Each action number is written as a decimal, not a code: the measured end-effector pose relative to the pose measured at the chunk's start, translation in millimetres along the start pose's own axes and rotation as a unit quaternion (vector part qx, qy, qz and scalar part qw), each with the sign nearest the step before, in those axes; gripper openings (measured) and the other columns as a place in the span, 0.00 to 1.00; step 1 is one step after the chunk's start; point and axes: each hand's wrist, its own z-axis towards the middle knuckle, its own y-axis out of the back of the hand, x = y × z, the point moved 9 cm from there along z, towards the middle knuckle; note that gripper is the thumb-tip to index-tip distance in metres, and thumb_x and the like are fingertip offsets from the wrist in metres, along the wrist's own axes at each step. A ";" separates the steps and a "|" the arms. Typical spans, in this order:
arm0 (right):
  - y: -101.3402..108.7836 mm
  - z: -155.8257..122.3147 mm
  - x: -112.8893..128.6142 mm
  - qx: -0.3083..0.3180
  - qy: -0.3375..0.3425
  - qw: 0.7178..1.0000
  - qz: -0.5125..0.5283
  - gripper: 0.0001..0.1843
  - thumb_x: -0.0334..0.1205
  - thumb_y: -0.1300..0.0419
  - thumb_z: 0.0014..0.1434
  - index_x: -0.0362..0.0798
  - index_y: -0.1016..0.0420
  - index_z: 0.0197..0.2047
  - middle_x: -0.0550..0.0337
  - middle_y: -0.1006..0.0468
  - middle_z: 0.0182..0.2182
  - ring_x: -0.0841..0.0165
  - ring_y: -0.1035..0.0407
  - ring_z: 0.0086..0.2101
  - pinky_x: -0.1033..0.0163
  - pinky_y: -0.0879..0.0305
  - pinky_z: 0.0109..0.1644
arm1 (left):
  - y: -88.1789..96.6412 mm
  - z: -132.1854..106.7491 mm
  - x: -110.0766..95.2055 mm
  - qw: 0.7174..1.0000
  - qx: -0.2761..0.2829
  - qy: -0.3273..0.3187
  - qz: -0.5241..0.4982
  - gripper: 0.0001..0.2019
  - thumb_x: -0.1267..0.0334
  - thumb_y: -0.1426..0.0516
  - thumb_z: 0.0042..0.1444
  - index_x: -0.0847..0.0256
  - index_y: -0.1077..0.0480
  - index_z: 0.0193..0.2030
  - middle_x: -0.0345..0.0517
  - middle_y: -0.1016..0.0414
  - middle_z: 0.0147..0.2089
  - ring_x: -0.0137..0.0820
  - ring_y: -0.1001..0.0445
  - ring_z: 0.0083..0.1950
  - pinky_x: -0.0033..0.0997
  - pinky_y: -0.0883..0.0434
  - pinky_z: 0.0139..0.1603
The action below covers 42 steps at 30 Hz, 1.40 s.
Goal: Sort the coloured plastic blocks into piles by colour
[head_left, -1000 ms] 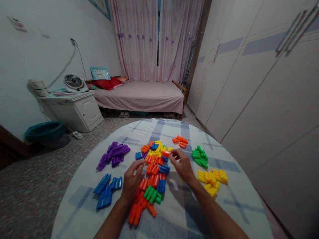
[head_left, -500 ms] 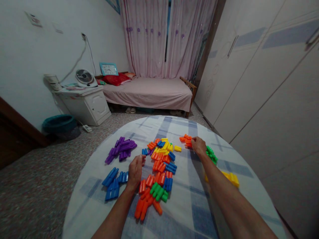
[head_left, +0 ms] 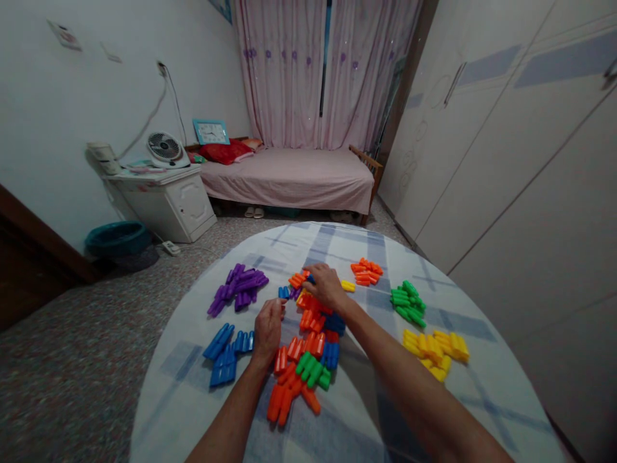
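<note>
Small coloured plastic pieces shaped like joined tubes lie on a round table [head_left: 366, 360] with a checked cloth. My right hand [head_left: 328, 287] is over the far part of the mixed middle pile [head_left: 312, 318], thumb and fingers apart around a blue piece [head_left: 311, 279]; whether it touches that piece is hidden. My left hand [head_left: 268, 328] rests left of this pile, its fingers curled together; what is in them, if anything, I cannot make out. Just beyond its fingertips lies a small blue piece [head_left: 283, 293]. Green pieces [head_left: 312, 371] lie on orange ones [head_left: 284, 402] at the near end.
Sorted heaps surround the middle pile: purple [head_left: 238, 287] and blue [head_left: 224, 360] on the left, orange [head_left: 366, 272], green [head_left: 409, 303] and yellow [head_left: 436, 352] on the right. A single yellow piece [head_left: 348, 286] lies near the right hand. Beyond the table stands a bed [head_left: 294, 173].
My right hand has left the orange heap and moved left to the middle pile. The orange, green and yellow heaps now show fully. My left hand has stayed nearly in place.
</note>
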 end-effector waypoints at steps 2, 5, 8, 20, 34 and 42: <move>-14.6 4.5 17.6 0.032 0.007 0.998 -0.044 0.20 0.45 0.45 0.62 0.49 0.31 0.55 0.50 0.27 0.51 0.59 0.38 0.53 0.54 0.43 0.54 | 1.3 -0.2 -0.1 1.000 -0.005 0.002 -0.003 0.24 0.45 0.55 0.61 0.62 0.27 0.41 0.48 0.26 0.38 0.35 0.27 0.40 0.35 0.29 0.40; -28.6 8.9 25.3 0.048 -0.015 0.994 -0.094 0.19 0.48 0.46 0.62 0.48 0.30 0.52 0.48 0.25 0.48 0.57 0.39 0.53 0.53 0.45 0.53 | 2.3 -0.5 -0.6 1.000 -0.009 0.000 -0.007 0.24 0.45 0.55 0.61 0.62 0.28 0.41 0.49 0.26 0.39 0.35 0.27 0.41 0.35 0.28 0.40; -34.3 11.4 26.9 0.037 -0.031 0.992 -0.116 0.16 0.46 0.46 0.62 0.47 0.28 0.49 0.47 0.25 0.46 0.57 0.38 0.51 0.53 0.45 0.52 | 2.2 -0.3 -1.1 1.000 -0.009 -0.002 -0.009 0.23 0.46 0.55 0.61 0.61 0.28 0.40 0.49 0.26 0.41 0.35 0.27 0.40 0.35 0.28 0.39; 36.3 -16.0 -62.8 -0.105 -0.173 0.975 -0.088 0.18 0.47 0.45 0.62 0.49 0.30 0.52 0.50 0.24 0.47 0.60 0.35 0.50 0.57 0.44 0.51 | 2.2 0.8 3.9 1.000 -0.006 -0.009 0.000 0.22 0.46 0.54 0.61 0.61 0.27 0.41 0.49 0.26 0.42 0.35 0.27 0.41 0.35 0.28 0.40; 52.2 -64.5 -171.5 -0.070 -0.327 0.933 -0.136 0.19 0.47 0.46 0.62 0.46 0.30 0.53 0.47 0.25 0.48 0.57 0.34 0.51 0.57 0.42 0.48 | 1.9 0.4 -0.6 1.000 -0.005 -0.018 0.009 0.22 0.47 0.53 0.60 0.62 0.27 0.39 0.50 0.26 0.41 0.36 0.27 0.41 0.35 0.28 0.40; 41.3 -27.9 -114.4 -0.116 -0.183 0.974 -0.065 0.18 0.42 0.47 0.62 0.46 0.29 0.53 0.49 0.27 0.51 0.59 0.38 0.53 0.55 0.45 0.56 | 0.4 0.0 -0.8 1.000 -0.005 -0.014 0.006 0.22 0.47 0.54 0.61 0.61 0.27 0.39 0.49 0.26 0.40 0.35 0.27 0.41 0.34 0.28 0.40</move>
